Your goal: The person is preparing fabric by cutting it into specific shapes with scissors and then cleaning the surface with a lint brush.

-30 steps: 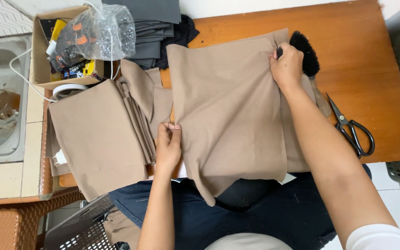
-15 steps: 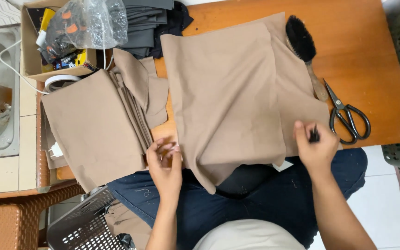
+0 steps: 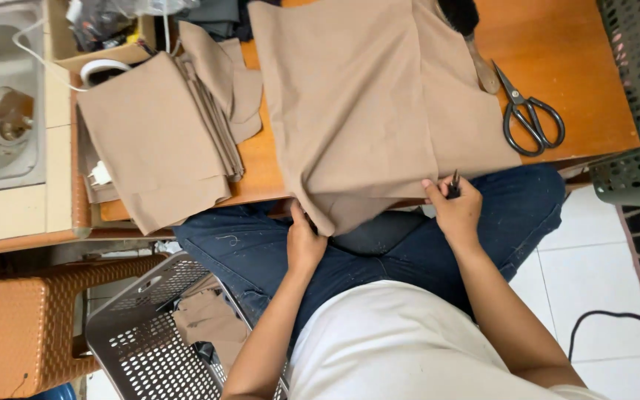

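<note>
A large tan cloth piece [image 3: 364,104] lies spread on the wooden table [image 3: 579,67], its near edge hanging over my lap. My left hand [image 3: 304,241] pinches the cloth's lower left corner below the table edge. My right hand [image 3: 455,209] grips the cloth's lower right edge and also holds a small dark tool between its fingers. A stack of folded tan cloth pieces [image 3: 153,137] lies to the left, partly overhanging the table.
Black scissors [image 3: 529,115] and a dark brush [image 3: 468,33] lie right of the cloth. A cardboard box [image 3: 94,37] of odds and ends sits at the back left beside a sink [image 3: 1,96]. A grey basket [image 3: 164,333] with cloth and an orange stool [image 3: 16,326] stand below left.
My right hand came from the cloth's far corner down to its near edge. My left hand slid down to the lower corner. The view shifted toward my lap.
</note>
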